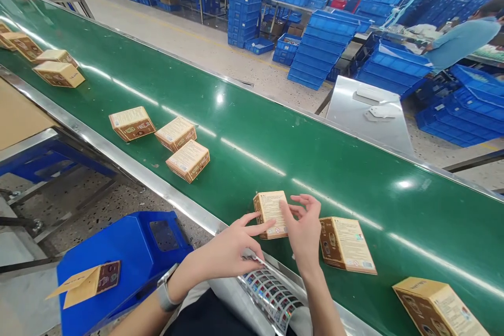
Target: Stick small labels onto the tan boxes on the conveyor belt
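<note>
A cardboard box [271, 203], tan and brown with printed text, lies on the green conveyor belt before me. My left hand [240, 241] pinches a shiny sheet of small labels [271, 294] by its upper edge, while two of its fingers stretch onto the box. On the box's right side rests the thumb of my right hand [303, 226]; its other fingers are apart and bent above the belt. Whether a label sits under that thumb is hidden. Just right of this hand, another box [354, 244] carries a small shiny label.
Several similar boxes [183, 160] lie up the belt [252, 110] to the left, and one box [439, 307] at lower right. A blue plastic stool [137, 252] holds an opened carton [94, 281]. Across the belt are stacked blue crates [318, 47] and a person in blue [464, 42].
</note>
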`<control>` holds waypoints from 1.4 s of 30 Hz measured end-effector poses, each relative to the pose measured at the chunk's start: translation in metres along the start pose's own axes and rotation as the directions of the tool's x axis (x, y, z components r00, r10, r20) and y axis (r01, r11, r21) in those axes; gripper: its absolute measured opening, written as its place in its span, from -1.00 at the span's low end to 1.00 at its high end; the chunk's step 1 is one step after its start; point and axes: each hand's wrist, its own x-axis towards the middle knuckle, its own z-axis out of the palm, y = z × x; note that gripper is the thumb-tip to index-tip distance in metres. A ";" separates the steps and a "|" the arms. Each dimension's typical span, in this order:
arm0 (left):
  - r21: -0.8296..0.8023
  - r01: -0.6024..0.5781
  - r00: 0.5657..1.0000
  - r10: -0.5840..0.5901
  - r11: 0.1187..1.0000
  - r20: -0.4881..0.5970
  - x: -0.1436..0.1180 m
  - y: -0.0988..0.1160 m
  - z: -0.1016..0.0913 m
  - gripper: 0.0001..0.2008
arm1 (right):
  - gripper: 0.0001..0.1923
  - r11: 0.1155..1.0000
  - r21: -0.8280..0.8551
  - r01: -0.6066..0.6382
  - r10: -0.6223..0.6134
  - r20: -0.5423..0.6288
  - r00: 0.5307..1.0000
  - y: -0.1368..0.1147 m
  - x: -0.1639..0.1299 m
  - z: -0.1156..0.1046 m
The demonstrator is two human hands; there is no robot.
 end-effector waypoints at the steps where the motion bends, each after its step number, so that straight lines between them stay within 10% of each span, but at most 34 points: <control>1: -0.011 -0.008 1.000 0.008 1.000 -0.011 0.000 0.001 0.001 -0.90 | -0.51 1.000 -0.010 -0.023 0.023 -0.005 1.000 -0.001 0.004 -0.005; 6: -0.230 0.092 0.971 -0.138 0.969 -0.193 -0.005 0.007 0.001 -0.86 | -0.66 0.976 -0.146 0.160 -0.151 0.072 0.986 -0.023 -0.003 -0.037; 11: -0.467 0.194 0.913 -0.333 0.863 -0.236 -0.015 0.017 -0.007 -0.76 | -0.79 0.882 -0.034 0.469 -0.392 0.498 0.774 -0.045 -0.044 -0.046; 23: -0.252 0.142 0.900 -0.231 0.957 -0.370 -0.021 0.020 -0.005 -0.55 | -0.84 0.887 -0.004 0.461 -0.400 0.491 0.774 -0.043 -0.050 -0.036; 28: -0.322 0.173 0.926 -0.265 0.931 -0.267 -0.023 0.018 -0.004 -0.60 | -0.85 0.862 -0.029 0.507 -0.439 0.458 0.773 -0.042 -0.048 -0.035; 35: -0.422 0.227 0.888 -0.364 0.878 -0.279 -0.023 0.013 0.001 -0.64 | -0.81 0.581 -0.076 0.810 -0.724 0.407 0.557 -0.040 -0.051 -0.026; 38: -0.414 0.250 0.872 -0.389 0.875 -0.296 -0.029 0.008 -0.005 -0.66 | -0.88 0.725 0.000 0.689 -0.618 0.441 0.651 -0.041 -0.051 -0.026; 42: -0.151 0.232 0.850 -0.276 0.961 -0.449 -0.047 -0.009 -0.032 -0.71 | -0.81 0.970 0.224 0.093 -0.182 0.419 0.890 -0.035 -0.031 -0.010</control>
